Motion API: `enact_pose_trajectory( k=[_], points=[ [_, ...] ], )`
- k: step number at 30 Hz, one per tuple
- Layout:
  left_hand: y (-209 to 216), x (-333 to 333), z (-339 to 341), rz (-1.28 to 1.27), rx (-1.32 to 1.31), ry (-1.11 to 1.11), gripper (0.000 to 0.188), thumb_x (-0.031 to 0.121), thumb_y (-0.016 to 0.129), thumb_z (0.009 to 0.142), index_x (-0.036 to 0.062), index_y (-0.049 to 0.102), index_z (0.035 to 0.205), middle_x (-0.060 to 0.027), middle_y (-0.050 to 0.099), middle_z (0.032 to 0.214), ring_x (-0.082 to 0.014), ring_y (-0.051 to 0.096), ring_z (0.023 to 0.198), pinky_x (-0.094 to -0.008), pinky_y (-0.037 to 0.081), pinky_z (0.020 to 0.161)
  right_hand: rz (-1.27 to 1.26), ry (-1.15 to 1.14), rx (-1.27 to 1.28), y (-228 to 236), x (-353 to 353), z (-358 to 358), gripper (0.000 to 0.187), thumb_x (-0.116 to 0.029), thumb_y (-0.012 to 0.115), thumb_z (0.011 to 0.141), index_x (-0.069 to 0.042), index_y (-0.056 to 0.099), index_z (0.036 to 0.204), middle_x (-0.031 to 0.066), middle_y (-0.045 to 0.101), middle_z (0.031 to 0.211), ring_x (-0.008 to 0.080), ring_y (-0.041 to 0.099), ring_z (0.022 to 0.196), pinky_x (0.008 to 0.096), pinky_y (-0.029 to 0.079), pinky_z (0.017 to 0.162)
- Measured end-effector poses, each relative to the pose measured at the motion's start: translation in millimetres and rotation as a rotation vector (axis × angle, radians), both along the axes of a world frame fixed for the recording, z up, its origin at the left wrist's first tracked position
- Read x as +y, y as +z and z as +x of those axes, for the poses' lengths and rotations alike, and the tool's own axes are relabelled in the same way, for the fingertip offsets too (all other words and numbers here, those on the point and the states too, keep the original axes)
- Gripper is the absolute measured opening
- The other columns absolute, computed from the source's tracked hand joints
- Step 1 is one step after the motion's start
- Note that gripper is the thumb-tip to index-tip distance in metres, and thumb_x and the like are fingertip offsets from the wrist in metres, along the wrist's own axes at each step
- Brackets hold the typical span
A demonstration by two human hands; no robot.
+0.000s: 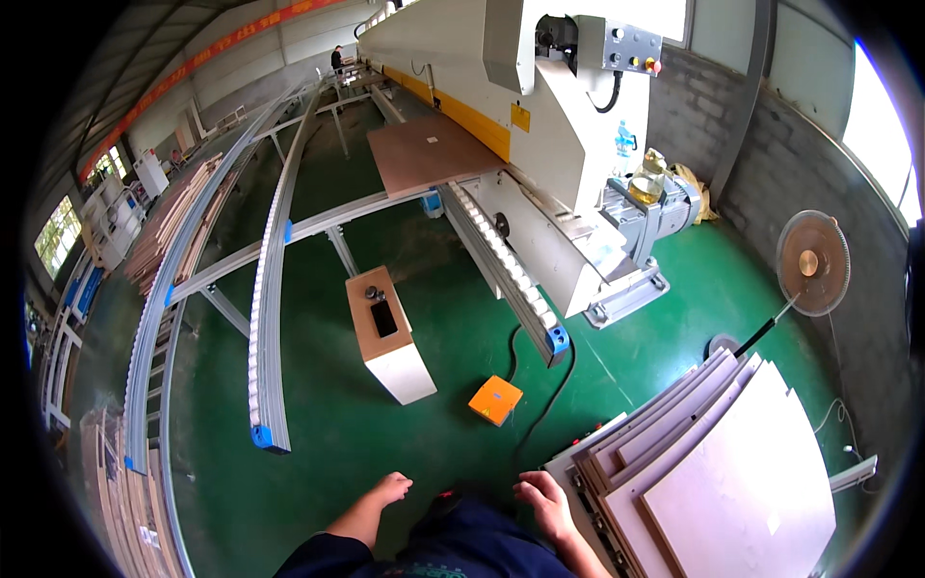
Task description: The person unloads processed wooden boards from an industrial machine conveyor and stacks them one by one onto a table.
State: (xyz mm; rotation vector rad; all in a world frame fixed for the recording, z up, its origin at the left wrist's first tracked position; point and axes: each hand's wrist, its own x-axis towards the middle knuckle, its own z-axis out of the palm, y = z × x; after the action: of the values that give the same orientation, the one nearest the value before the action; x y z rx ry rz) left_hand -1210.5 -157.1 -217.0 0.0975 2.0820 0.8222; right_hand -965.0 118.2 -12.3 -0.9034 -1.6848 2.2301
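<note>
My left hand (390,488) hangs over the green floor in front of my body, its fingers curled in and nothing visible in them. Closest to my right hand (546,501) is a stack of pale wooden panels (742,472) on the right. That hand is empty, with its fingers loosely bent and slightly apart. Ahead of me an orange foot-pedal box (495,400) lies on the floor with a black cable. A brown panel (434,154) rests at the machine, on the roller rails.
A long white machine (559,135) with a control box (631,48) runs into the distance. Roller rails (270,289) extend on the left. A small wooden cabinet (390,337) holds a phone (384,319). A fan (812,263) stands right. A person (337,60) is far off.
</note>
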Motion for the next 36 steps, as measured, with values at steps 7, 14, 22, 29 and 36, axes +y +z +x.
enact_pose_trajectory(
  k=[7,14,22,29,36],
  points=[
    [48.7,38.4,-66.1,0.232,0.132,0.262,0.023,0.026,0.058,0.088,0.0038,0.058,0.094,-0.0050,0.062,0.079,-0.0144,0.058,0.065,-0.0288,0.050,0.061,0.029,-0.041,0.048,9.0,13.9,-27.2,0.025,-0.014,0.054,0.091,0.003,0.055,0.110,0.0126,0.065,0.094,0.0187,0.062,0.085,0.0300,0.049,0.079],
    [87.5,71.3,-162.7,0.425,0.157,0.549,0.024,0.027,0.055,0.090,0.0068,0.055,0.102,-0.0063,0.063,0.084,-0.0132,0.060,0.064,-0.0269,0.047,0.056,-0.031,-0.094,0.054,3.6,33.4,-106.9,0.018,-0.011,0.051,0.091,0.001,0.057,0.103,0.0126,0.065,0.087,0.0200,0.063,0.078,0.0309,0.050,0.074],
    [121.2,92.4,-293.8,0.624,0.248,0.689,0.022,0.028,0.055,0.090,0.0104,0.054,0.102,-0.0028,0.060,0.083,-0.0111,0.057,0.062,-0.0247,0.045,0.055,-0.156,-0.131,0.057,3.1,67.6,-229.4,0.019,-0.014,0.050,0.090,-0.001,0.056,0.103,0.0112,0.064,0.085,0.0223,0.063,0.075,0.0335,0.052,0.072],
    [174.2,133.4,-395.2,0.689,0.541,0.554,0.022,0.026,0.057,0.090,0.0080,0.047,0.098,0.0005,0.043,0.081,-0.0090,0.045,0.065,-0.0255,0.041,0.058,-0.266,-0.243,0.071,-2.5,87.2,-315.6,0.028,-0.016,0.048,0.091,0.000,0.048,0.114,0.0160,0.060,0.102,0.0282,0.063,0.086,0.0399,0.053,0.075],
    [200.6,201.9,-478.7,0.591,0.851,0.261,0.039,0.029,0.059,0.089,-0.0002,0.049,0.113,-0.0155,0.049,0.108,-0.0234,0.052,0.095,-0.0340,0.043,0.087,-0.453,-0.345,0.139,1.5,88.2,-350.1,0.037,-0.016,0.049,0.091,-0.001,0.042,0.124,0.0152,0.058,0.110,0.0277,0.061,0.094,0.0394,0.052,0.080]
  ],
)
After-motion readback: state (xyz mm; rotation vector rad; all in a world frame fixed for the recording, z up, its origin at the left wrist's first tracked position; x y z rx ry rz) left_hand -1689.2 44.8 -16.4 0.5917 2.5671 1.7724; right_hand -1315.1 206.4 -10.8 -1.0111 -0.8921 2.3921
